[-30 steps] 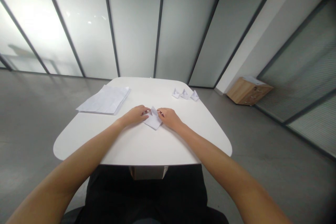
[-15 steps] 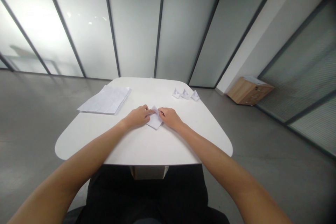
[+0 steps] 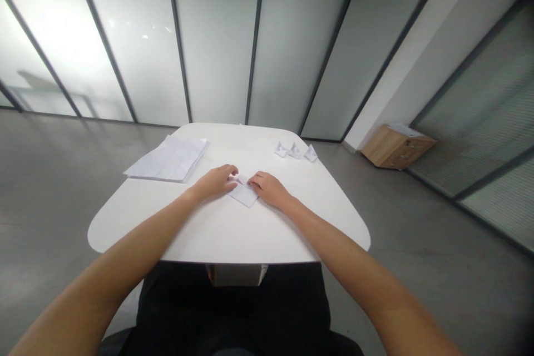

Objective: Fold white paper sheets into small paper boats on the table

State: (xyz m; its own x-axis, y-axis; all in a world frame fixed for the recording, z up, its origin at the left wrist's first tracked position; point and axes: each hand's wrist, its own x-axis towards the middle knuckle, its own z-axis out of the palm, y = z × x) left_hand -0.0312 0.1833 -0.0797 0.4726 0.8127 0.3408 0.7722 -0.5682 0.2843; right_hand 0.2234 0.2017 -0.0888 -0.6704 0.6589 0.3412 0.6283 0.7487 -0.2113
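A small folded piece of white paper (image 3: 245, 194) lies on the white table in front of me, with a raised crease near its far side. My left hand (image 3: 217, 181) is at its left edge, thumb and forefinger apart, the thumb touching or just over the paper. On the other side, my right hand (image 3: 269, 188) has its fingers bent together on the paper's right edge. Whether its thumb is under the sheet is hidden.
A stack of white paper sheets (image 3: 169, 158) lies on the table's left side. Three small folded paper boats (image 3: 295, 151) stand in a row at the far right. Beyond the table (image 3: 233, 239) are frosted glass panels and a wooden cabinet (image 3: 394, 146).
My left hand has opened and shifted slightly left. The paper's raised far point now lies lower, and the sheet has turned a little. My right hand has moved slightly left over the paper's edge.
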